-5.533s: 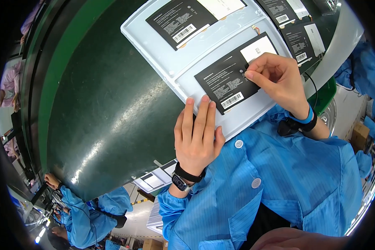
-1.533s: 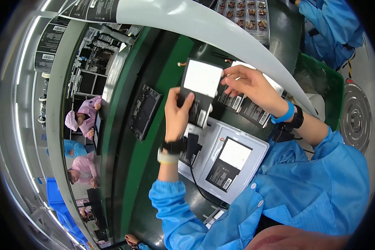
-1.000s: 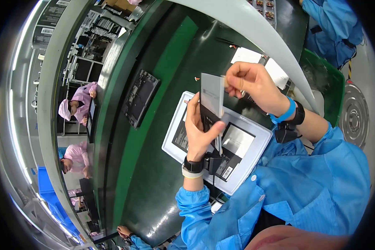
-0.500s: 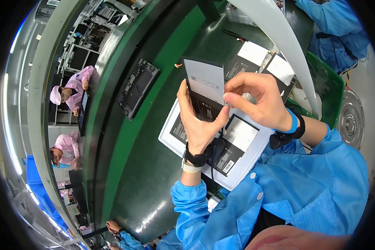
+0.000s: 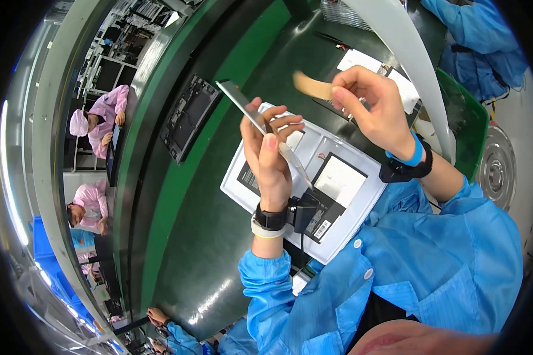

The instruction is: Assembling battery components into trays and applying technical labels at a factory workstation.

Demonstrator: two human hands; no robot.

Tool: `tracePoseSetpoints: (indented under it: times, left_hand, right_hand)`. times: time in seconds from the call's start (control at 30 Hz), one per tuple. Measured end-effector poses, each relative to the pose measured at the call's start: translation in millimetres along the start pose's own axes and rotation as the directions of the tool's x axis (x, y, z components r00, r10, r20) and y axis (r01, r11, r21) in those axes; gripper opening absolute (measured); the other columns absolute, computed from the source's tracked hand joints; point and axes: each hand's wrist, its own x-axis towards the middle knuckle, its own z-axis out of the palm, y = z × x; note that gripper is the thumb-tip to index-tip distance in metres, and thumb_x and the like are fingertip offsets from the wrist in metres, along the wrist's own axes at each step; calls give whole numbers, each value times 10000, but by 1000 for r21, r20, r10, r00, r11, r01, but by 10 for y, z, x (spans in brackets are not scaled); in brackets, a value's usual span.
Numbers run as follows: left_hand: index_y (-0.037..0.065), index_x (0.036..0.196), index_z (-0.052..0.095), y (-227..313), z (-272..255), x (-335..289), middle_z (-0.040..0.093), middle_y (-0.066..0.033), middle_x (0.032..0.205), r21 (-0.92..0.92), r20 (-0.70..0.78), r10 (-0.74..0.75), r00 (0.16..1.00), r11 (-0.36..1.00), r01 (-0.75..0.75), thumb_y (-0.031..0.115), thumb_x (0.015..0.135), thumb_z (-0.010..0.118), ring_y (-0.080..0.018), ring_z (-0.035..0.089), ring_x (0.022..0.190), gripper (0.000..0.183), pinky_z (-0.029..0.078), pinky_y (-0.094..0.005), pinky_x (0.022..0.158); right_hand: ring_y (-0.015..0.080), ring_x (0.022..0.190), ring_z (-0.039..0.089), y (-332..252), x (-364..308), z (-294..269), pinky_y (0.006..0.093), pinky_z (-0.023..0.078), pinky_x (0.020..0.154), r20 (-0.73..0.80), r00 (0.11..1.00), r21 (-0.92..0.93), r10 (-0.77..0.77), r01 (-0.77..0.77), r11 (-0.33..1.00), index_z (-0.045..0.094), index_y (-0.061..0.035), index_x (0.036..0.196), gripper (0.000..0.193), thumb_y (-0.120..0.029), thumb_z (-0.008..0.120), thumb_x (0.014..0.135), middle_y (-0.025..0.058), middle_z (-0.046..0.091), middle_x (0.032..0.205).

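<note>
Left hand (image 5: 267,163) has its grip clamped on a flat battery pack (image 5: 241,102), thumb on one side, fingers on the other. Pack is held up off the green worktop (image 5: 210,248), left of the right hand (image 5: 373,106). Seen nearly edge-on and tilted; long axis runs upper left to lower right, upper end toward the dark laptop chassis (image 5: 189,121), lower end toward the tray pack (image 5: 311,204). Print on the held pack not readable at this angle.

Right hand: thumb and fingertips pinched together on a tan strip (image 5: 315,87). Strip curves out leftward, free end motion-blurred, apart from the held pack.

Labels: tray pack is black with a large white panel (image 5: 340,180) at its upper-right end, a white barcode label (image 5: 322,229) at its lower end, rows of pale print between, too small to read. Its long axis slants upper right to lower left. It lies flat in the right compartment of a pale two-section tray (image 5: 361,204); second black pack (image 5: 248,178) in the left compartment, partly hidden by the left hand.

More white panels (image 5: 361,61) on the worktop beyond the right hand, writing not legible. Green bin (image 5: 477,145) at right.
</note>
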Motion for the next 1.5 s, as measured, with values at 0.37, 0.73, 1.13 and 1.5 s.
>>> tracePoseSetpoints:
  times: [0.37,0.73,1.13,1.5]
  left_hand:
    - [19,1537,241,-88,94,-63,533,-179,1292,326,-105,107,989,943,-67,128,880,758,-258,604,1115,844,502,-382,951]
    - [-2,1549,272,-215,48,-113,556,-176,1287,250,-59,86,995,966,-69,240,899,738,-290,630,1124,835,501,-409,990]
    - [-18,1490,308,4,33,-4,521,-216,1303,141,-234,264,936,961,-236,395,969,614,-327,656,1060,732,541,-472,958]
    - [47,1434,416,-71,323,-175,574,-150,1249,174,-241,204,949,971,-164,562,989,438,-326,631,1051,681,469,-472,968]
  right_hand:
    - [190,703,695,-283,-327,262,296,543,596,169,942,-176,-289,318,932,704,31,959,157,22,781,823,121,699,865]
    - [236,671,687,-265,-346,285,311,551,601,150,957,-170,-247,272,947,663,2,895,54,-19,711,882,118,680,804]
    - [259,695,678,-300,-386,259,340,541,602,198,923,-180,-330,365,913,668,3,917,93,0,718,839,120,662,826]
    - [287,687,665,-302,-622,238,355,522,586,140,910,-196,-391,412,890,655,10,906,118,23,746,831,130,656,815]
